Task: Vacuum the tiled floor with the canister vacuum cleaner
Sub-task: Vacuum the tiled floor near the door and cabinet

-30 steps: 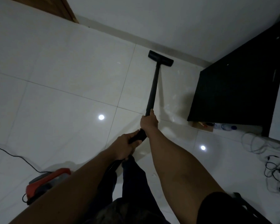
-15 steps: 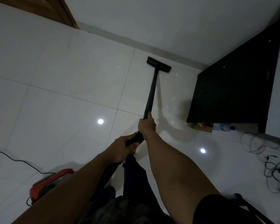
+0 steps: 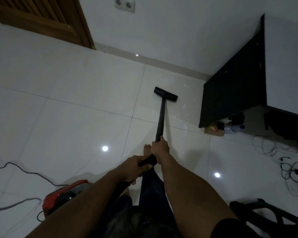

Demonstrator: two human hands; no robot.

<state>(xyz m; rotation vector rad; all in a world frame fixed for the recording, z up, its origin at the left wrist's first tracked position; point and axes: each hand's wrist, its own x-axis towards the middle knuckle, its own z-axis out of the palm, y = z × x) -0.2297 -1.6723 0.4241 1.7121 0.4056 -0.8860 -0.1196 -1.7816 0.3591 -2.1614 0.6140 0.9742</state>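
A black vacuum wand point(image 3: 160, 119) runs from my hands out to its flat floor head point(image 3: 165, 94), which rests on the glossy white tiled floor point(image 3: 72, 121) short of the far wall. My right hand point(image 3: 160, 148) grips the wand's lower end. Just behind it, my left hand point(image 3: 136, 169) grips the black handle where the hose joins. The red canister vacuum point(image 3: 65, 196) sits on the floor at my lower left, partly hidden by my left forearm.
A black cabinet point(image 3: 234, 97) stands to the right of the floor head, with a bottle and small items at its foot. Loose cables point(image 3: 292, 170) lie at the right, a power cord point(image 3: 24, 170) at the left. A wooden door point(image 3: 41, 19) is far left. My bare foot point(image 3: 147, 150) shows below the wand.
The floor head has been pulled back from the wall toward me. My view has lifted, now showing the door, a wall socket and more wall. Both hands keep their hold.
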